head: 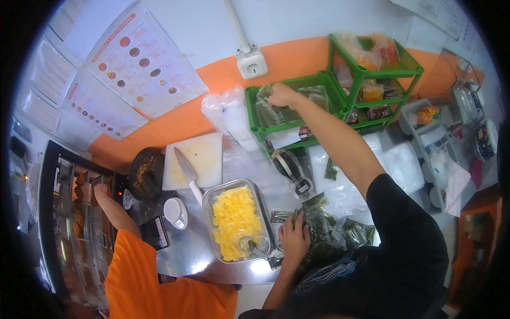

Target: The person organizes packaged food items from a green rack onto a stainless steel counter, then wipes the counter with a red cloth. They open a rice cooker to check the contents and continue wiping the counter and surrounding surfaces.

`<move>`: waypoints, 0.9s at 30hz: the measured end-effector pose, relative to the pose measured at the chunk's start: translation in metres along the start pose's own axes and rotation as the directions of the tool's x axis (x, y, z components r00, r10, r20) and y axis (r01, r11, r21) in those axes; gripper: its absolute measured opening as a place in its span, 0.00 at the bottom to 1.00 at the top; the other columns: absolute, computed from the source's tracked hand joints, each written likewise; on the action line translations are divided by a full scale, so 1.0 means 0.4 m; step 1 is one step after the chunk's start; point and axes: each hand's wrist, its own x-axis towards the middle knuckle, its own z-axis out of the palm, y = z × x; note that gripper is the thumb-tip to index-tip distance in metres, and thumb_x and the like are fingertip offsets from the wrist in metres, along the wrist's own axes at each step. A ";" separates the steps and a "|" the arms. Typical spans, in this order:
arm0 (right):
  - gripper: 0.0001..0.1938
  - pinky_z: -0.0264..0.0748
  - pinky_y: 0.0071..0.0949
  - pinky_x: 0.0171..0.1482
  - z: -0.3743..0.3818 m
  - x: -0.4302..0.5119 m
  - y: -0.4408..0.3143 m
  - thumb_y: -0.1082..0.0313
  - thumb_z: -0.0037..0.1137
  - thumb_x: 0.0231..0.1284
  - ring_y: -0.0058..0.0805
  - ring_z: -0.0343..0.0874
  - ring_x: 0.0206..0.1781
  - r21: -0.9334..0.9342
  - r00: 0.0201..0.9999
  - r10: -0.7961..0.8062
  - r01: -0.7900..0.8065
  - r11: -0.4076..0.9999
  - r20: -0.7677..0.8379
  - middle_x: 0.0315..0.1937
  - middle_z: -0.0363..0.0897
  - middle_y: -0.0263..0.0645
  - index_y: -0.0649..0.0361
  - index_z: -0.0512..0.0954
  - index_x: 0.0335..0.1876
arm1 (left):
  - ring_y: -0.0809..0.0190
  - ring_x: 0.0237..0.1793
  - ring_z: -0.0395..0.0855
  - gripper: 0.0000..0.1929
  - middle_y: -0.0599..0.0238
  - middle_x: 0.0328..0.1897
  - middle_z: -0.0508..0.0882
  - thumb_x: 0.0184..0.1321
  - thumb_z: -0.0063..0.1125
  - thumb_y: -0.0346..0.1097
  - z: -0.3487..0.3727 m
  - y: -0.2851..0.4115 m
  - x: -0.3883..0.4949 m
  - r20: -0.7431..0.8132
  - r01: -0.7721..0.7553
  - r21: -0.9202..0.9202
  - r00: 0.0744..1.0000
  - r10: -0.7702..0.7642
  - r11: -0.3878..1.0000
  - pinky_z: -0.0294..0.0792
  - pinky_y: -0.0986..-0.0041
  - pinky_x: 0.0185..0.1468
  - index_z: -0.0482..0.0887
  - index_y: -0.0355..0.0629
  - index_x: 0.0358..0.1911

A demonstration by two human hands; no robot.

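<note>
My right hand (282,95) reaches into the upper green plastic basket (299,128), its fingers down at clear packets (265,107) with dark green contents; whether it grips one is hidden. My left hand (294,239) lies on the near side of the steel worktop (181,255), its fingers around a small dark green packet. Beside and beneath it is a pile of similar dark green packets (354,233). Left of that hand stands a metal tray (205,199) of yellow chopped food (237,215) with a utensil in it.
A co-worker in an orange sleeve (133,259) reaches into a lit food display case (75,215) at left. A knife (185,165) rests on a white cutting board (213,159), by a mortar (145,171) and a white scale (175,213). A tape dispenser (293,169) and stacked green racks (358,79) stand right.
</note>
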 end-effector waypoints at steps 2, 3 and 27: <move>0.25 0.80 0.40 0.58 0.005 -0.010 -0.001 0.63 0.70 0.45 0.52 0.85 0.56 -0.001 0.998 -0.039 0.039 0.999 0.053 0.53 0.84 0.60 0.71 0.83 0.50 | 0.46 0.66 0.74 0.26 0.51 0.67 0.78 0.66 0.60 0.39 -0.004 -0.004 0.009 0.020 0.012 0.009 1.000 -0.012 1.000 0.60 0.46 0.68 0.77 0.50 0.68; 0.26 0.80 0.40 0.58 0.016 -0.018 -0.006 0.63 0.71 0.46 0.51 0.85 0.57 -0.069 0.994 -0.069 0.075 0.995 0.084 0.53 0.84 0.60 0.69 0.83 0.52 | 0.46 0.66 0.75 0.25 0.51 0.66 0.79 0.67 0.60 0.39 -0.006 -0.004 0.014 0.017 0.016 -0.008 1.000 -0.015 1.000 0.61 0.46 0.68 0.77 0.50 0.68; 0.30 0.76 0.45 0.64 -0.116 -0.012 -0.007 0.71 0.61 0.66 0.50 0.80 0.63 -0.400 0.887 -0.398 0.461 0.792 0.233 0.61 0.80 0.54 0.55 0.68 0.73 | 0.38 0.50 0.83 0.27 0.44 0.54 0.83 0.67 0.57 0.29 -0.157 0.009 0.053 0.220 0.194 -0.184 0.964 -0.152 0.964 0.77 0.55 0.53 0.74 0.43 0.70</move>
